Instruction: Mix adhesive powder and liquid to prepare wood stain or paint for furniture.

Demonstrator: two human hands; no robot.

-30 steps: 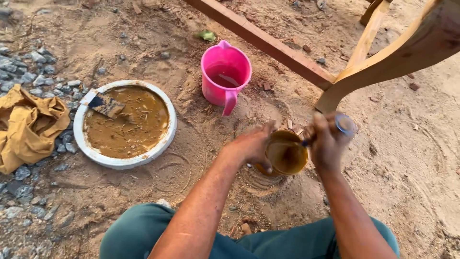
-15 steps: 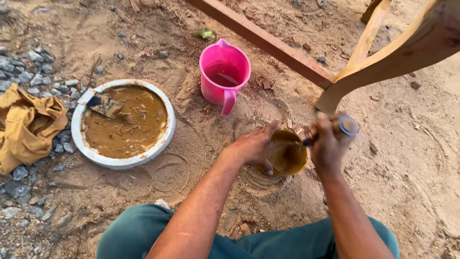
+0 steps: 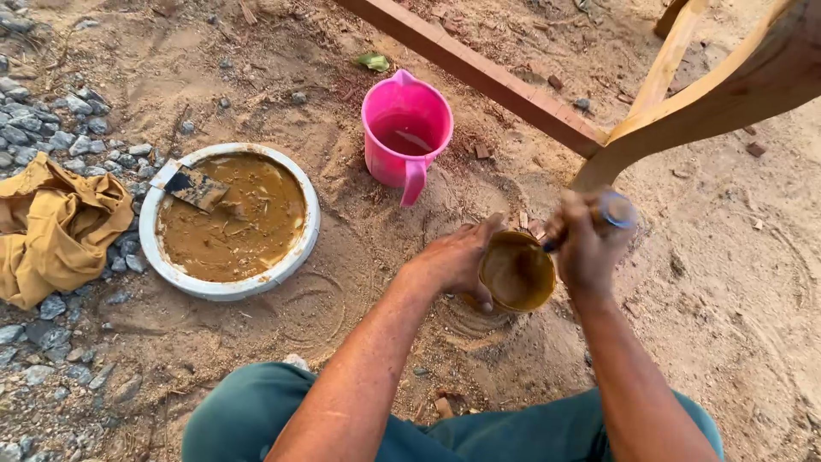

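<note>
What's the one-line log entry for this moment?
left hand: steadies small tin of brown paste | right hand: grips blue-ended tool over tin | white basin, pink jug: on sand, untouched

Bare sand (image 3: 735,282) lies open to the right; the wooden frame (image 3: 684,111) crosses just beyond, with the pink jug (image 3: 406,128) and basin (image 3: 229,221) to the left.

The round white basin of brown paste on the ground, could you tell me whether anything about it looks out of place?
A flat scraper lies tilted on the round white basin, its blade in the brown paste. Nothing has spilled over the rim. The left hand steadies a small round tin apart from it.
</note>
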